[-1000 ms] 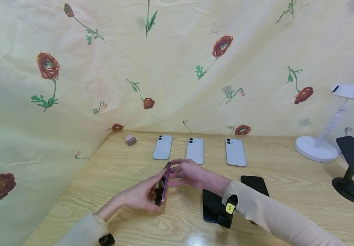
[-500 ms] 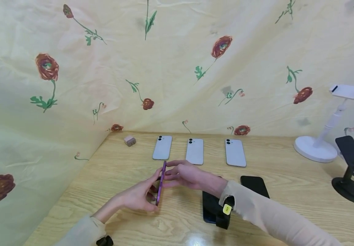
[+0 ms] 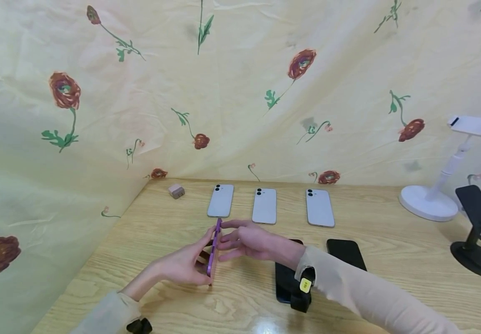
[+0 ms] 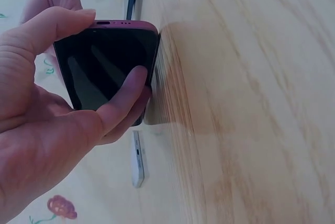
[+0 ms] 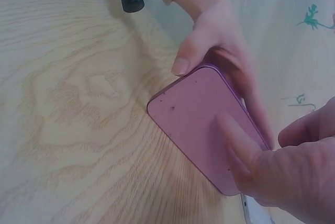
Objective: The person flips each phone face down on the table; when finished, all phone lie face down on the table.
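A purple smartphone [image 3: 213, 253] is held on its long edge, close over the wooden table. My left hand [image 3: 177, 266] grips it from the left. In the left wrist view the thumb lies on the end with the charging port, and other fingers cross its black screen [image 4: 104, 56]. The pink back [image 5: 183, 109] faces my right hand [image 3: 253, 239], which reaches in from the right with loosely extended fingers touching the back. Beneath my right forearm lies a dark phone [image 3: 284, 283], partly covered by the wrist strap.
White phones [image 3: 220, 200], [image 3: 264, 205], [image 3: 320, 207] lie face down in a row farther back. A pink charger plug [image 3: 176, 191] sits at the back left. Another black phone [image 3: 346, 253] lies beyond my right forearm. White [image 3: 430, 202] and black [image 3: 478, 260] phone stands are at the right.
The purple phone has shifted slightly left and turned, so its screen no longer shows in the head view and its purple edge does. Both hands moved left with it.
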### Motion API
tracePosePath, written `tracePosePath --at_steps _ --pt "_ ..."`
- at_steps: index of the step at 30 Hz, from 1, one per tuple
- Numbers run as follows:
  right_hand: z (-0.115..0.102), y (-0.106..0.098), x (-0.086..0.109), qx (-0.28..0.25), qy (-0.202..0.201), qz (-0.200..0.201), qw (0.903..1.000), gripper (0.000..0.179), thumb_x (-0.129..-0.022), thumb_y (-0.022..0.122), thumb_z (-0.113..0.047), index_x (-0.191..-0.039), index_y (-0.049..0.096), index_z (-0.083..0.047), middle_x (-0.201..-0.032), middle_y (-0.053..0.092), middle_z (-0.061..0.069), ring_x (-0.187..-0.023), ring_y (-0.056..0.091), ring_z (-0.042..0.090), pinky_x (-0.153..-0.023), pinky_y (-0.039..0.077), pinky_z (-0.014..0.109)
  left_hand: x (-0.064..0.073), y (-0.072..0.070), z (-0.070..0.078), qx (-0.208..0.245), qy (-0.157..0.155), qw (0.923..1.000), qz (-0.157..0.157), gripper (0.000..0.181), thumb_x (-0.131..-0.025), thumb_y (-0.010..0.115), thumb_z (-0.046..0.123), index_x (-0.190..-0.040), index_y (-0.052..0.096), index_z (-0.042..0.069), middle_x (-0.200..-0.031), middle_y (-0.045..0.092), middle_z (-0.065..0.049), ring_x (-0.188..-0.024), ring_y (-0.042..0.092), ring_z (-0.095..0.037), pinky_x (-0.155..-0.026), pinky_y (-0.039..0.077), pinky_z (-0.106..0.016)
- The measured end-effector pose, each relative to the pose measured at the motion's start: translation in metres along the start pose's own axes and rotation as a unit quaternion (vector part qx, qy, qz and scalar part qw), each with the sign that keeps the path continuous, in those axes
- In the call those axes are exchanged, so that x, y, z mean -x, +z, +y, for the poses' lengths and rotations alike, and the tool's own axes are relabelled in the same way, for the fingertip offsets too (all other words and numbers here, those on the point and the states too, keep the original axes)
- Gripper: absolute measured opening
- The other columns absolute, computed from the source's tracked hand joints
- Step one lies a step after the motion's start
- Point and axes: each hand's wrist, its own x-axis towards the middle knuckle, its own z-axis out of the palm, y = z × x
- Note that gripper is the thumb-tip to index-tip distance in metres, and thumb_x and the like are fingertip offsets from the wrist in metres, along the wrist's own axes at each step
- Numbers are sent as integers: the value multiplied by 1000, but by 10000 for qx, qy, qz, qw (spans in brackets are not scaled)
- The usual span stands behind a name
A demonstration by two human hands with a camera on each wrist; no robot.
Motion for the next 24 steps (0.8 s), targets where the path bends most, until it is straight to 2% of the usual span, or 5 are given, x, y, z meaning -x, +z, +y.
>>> tracePosePath --at_steps 3,5,10,15,24 --pt "1 0 -1 -24 12 -77 10000 58 -95 38 10 -152 31 5 -125 53 29 -107 60 34 -87 53 48 1 0 0 102 76 9999 -62 118 -82 75 0 -158 -15 10 -116 56 -16 -107 61 -28 -86 53 -32" --pt "1 0 -2 -28 15 -143 9999 58 -96 39 10 -153 30 4 -126 53 29 -108 61 34 -87 53 48 2 -1 0 105 114 9999 -56 118 -82 74 0 -158 -16 8 -125 52 -19 -109 60 -30 -86 53 -31" --pt "2 -1 -4 9 7 -268 9996 57 -97 39 9 -153 31 3 -127 55 29 -108 63 33 -87 53 48 4 -2 -1 79 170 9998 -53 116 -83 73 1 -157 -17 6 -150 32 -26 -114 58 -32 -89 52 -31" --pt "4 -3 -6 49 -66 -291 9995 55 -98 39 8 -152 32 4 -129 55 29 -112 62 35 -88 53 48 9 -5 2 132 70 9999 -15 113 -85 72 4 -156 -15 2 -156 19 -31 -115 56 -33 -90 51 -31" --pt "9 -3 -8 195 -57 -373 9991 56 -99 39 8 -154 28 5 -135 51 30 -119 57 40 -91 51 48 12 -7 6 308 -93 9995 7 112 -86 74 4 -159 -12 6 -158 16 -28 -118 53 -31 -91 50 -30"
